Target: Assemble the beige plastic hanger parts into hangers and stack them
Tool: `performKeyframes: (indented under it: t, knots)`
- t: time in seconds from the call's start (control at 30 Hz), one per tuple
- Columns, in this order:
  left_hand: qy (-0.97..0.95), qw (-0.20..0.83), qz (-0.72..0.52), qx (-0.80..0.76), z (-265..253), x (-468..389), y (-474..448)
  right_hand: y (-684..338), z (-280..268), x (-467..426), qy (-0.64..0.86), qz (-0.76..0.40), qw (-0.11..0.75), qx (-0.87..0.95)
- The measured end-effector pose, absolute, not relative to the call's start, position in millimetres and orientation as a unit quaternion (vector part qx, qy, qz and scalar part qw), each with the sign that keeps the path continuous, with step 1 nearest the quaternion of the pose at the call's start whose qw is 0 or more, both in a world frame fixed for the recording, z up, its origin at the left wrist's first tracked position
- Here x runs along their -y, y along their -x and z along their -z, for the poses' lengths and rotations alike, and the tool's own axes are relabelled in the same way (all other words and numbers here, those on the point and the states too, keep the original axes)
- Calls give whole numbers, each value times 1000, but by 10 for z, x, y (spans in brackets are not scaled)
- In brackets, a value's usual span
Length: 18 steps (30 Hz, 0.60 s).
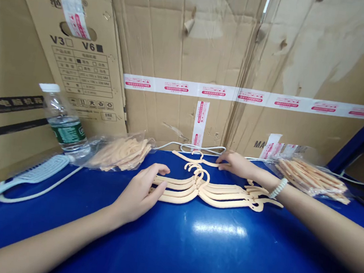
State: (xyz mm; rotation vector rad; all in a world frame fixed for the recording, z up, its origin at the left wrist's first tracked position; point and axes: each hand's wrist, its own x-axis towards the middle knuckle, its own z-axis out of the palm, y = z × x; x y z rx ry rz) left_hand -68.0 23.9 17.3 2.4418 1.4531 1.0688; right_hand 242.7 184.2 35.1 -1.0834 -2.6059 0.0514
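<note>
Several peach-coloured clothes hangers [177, 196] lie in a row on the blue table [168, 245], their hooks bunched at the middle. My left hand [140, 191] is at their left ends, thumb and forefinger apart; it covers those ends, and how firmly it touches them is hidden. Behind the row lies one more clothes hanger [186, 157], close to the cardboard. My right hand [236, 165], with a pale beaded band at the wrist, reaches over the right side of the row and pinches this rear hanger's right end.
Clear bags of hangers stand left [122, 152] and right [312, 179]. Farther left are a water bottle [68, 131] and a light-blue hairbrush [43, 169]. A white cable [41, 199] runs along the table. Cardboard [185, 57] walls off the back.
</note>
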Motion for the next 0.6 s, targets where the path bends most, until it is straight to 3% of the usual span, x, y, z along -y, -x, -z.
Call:
performKeyframes:
  t: [0.4,0.6]
  knots:
    - [-798,70,-361,-477,-154,-235,699,-2254,-517,-1733,374,-102,197,900]
    - [-790,58,-379,-478,-114,-259,716,-2350,-783,-1531,389,-68,252,883]
